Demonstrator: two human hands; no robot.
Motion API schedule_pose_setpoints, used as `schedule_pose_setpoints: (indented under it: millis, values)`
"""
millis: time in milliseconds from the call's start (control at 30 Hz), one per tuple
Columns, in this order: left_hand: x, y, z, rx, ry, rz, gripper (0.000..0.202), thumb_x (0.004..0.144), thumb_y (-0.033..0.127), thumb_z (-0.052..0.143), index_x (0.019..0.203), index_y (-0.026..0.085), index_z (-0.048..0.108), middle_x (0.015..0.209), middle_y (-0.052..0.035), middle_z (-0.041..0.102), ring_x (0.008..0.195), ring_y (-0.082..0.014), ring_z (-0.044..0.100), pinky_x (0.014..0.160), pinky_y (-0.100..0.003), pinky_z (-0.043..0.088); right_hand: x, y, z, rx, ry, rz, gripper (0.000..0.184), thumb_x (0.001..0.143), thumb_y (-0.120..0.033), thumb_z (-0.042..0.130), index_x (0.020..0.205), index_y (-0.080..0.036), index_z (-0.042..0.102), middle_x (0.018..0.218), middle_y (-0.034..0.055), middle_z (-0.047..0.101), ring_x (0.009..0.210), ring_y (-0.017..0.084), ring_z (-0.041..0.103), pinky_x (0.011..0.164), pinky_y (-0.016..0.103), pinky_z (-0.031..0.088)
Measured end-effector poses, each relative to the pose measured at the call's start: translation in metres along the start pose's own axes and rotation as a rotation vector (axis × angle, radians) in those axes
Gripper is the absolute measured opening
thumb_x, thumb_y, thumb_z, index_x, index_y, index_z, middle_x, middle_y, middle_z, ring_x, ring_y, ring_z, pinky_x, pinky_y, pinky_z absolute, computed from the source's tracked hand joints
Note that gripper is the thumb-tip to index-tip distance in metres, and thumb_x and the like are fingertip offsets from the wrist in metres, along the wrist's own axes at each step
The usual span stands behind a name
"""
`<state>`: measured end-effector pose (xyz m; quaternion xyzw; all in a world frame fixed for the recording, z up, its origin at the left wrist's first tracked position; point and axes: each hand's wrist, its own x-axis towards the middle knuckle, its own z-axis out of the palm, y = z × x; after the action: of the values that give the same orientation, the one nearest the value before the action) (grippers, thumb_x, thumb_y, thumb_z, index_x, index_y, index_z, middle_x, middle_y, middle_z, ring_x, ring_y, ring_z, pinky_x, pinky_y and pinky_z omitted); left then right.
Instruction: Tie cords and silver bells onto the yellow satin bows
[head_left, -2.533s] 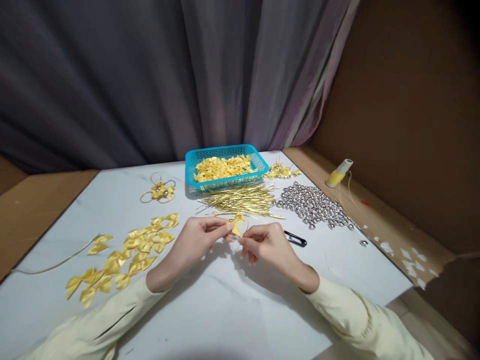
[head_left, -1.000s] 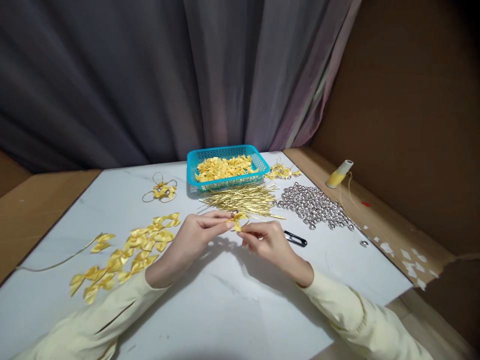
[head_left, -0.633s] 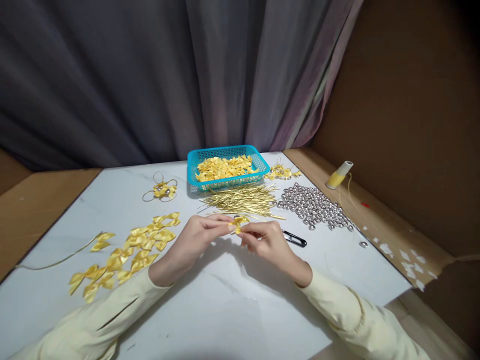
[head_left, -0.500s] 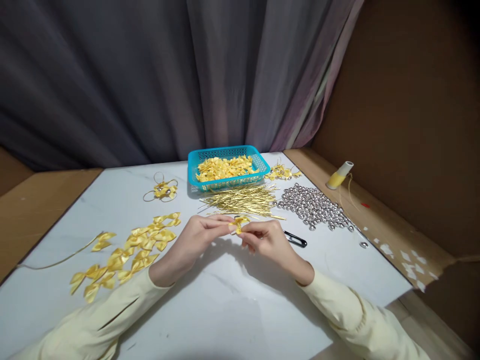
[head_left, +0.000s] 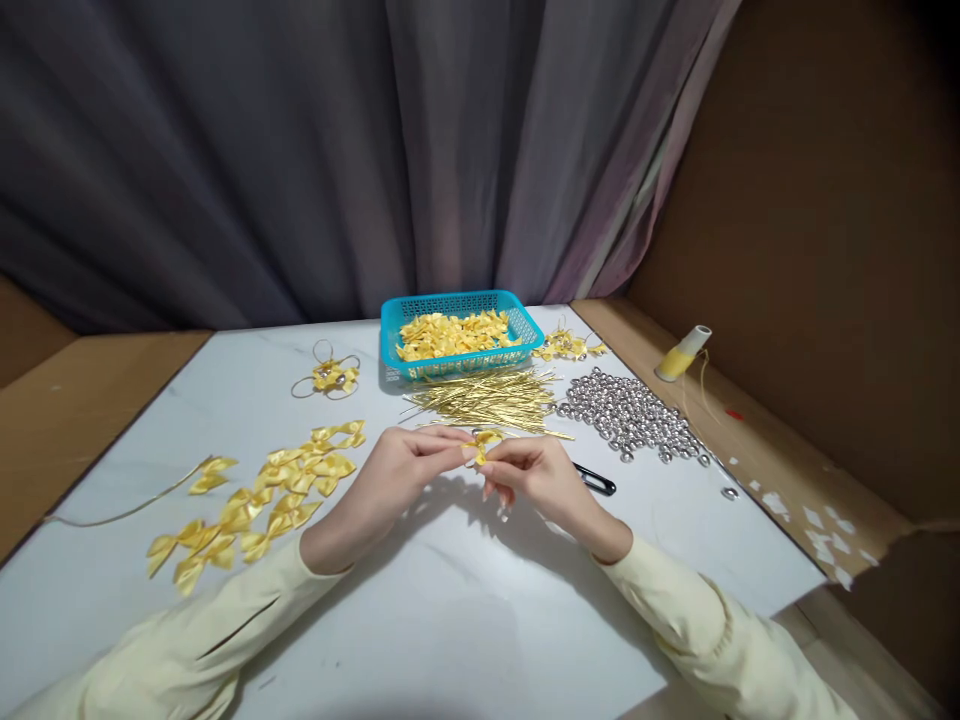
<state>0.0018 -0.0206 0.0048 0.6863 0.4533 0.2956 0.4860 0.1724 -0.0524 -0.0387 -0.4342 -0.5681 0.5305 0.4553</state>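
Closed in by a grey curtain (head_left: 450, 140) beyond the left hand (head_left: 391, 475) and by brown cardboard (head_left: 817, 260) to the right of the right hand (head_left: 546, 480). Raised above a white counter (head_left: 450, 630), well inside its slanting side edges, with a broad stretch of surface running from below both wrists to the near edge. Clamped by thumb and fingertips of both hands on one yellow bow (head_left: 489, 443), between the two, partly hidden by fingers. Stocked, beyond the hands, with a blue basket (head_left: 450, 365) holding heaped bow pieces (head_left: 450, 333), fronted by gold wire ties (head_left: 491, 400). Bordered left of the left hand by laid-out bows (head_left: 238, 510); right of the right hand, by a black tool (head_left: 598, 482) just beside it and, farther off near the counter's right edge, by silver beads (head_left: 634, 412).
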Motion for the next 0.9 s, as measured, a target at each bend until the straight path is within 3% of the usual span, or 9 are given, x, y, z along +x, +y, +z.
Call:
schedule_pose_setpoints:
  millis: [900]
  values:
    - [0.0009,-0.005,0.0004,-0.013,0.078,0.009,0.01,0.073,0.027,0.067,0.068,0.027,0.076,0.091,-0.0009,0.072,0.103,-0.0214,0.057,0.085,-0.028,0.043,0.0,0.0017,0.0006,-0.074,0.05,-0.035,0.022,0.078,-0.024,0.059,0.059,-0.014,0.063,0.049,-0.0002,0.056,0.041,0.008,0.046,0.043,0.02,0.038]
